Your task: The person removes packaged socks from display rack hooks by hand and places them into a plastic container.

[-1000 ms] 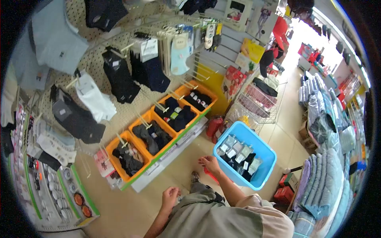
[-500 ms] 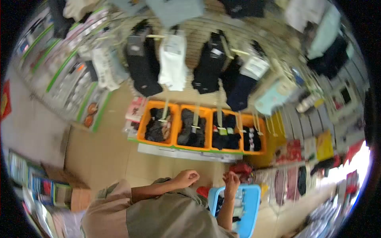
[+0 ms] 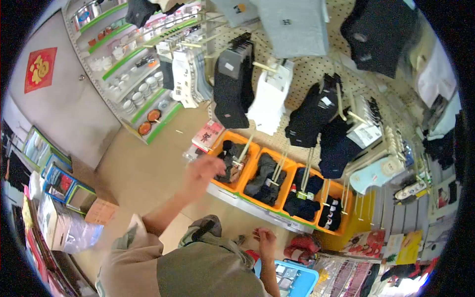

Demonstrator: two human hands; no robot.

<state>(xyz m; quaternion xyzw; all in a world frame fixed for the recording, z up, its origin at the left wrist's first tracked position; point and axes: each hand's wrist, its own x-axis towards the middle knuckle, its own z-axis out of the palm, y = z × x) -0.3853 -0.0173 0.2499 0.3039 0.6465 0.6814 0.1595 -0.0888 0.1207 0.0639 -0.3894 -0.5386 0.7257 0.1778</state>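
Note:
My left hand [image 3: 202, 172] is raised before the leftmost orange bin [image 3: 234, 185], which holds dark and grey socks [image 3: 226, 166]. It is blurred, with its fingers loosely bent and apart, and nothing shows in it; whether it touches the bin I cannot tell. Lower down, my right hand [image 3: 266, 241] hangs above the light blue basket [image 3: 308, 278] with fingers slightly bent and apart, holding nothing visible. Packs [image 3: 286, 275] lie in that basket. More dark socks [image 3: 265, 180] fill the other orange bins, under socks hanging on hooks.
Black socks [image 3: 232, 84] and white socks [image 3: 271, 101] hang on a pegboard ahead. Shelves with bowls [image 3: 141, 94] and a grey door [image 3: 74, 99] are to the left. Hook ends [image 3: 239, 161] stick out over the bins. Red packages [image 3: 303, 247] lie beside the blue basket.
The view has turned left, so the bins and hanging socks sit further right. My left hand has gone from near my waist up and forward to the leftmost bin. My right hand is lower.

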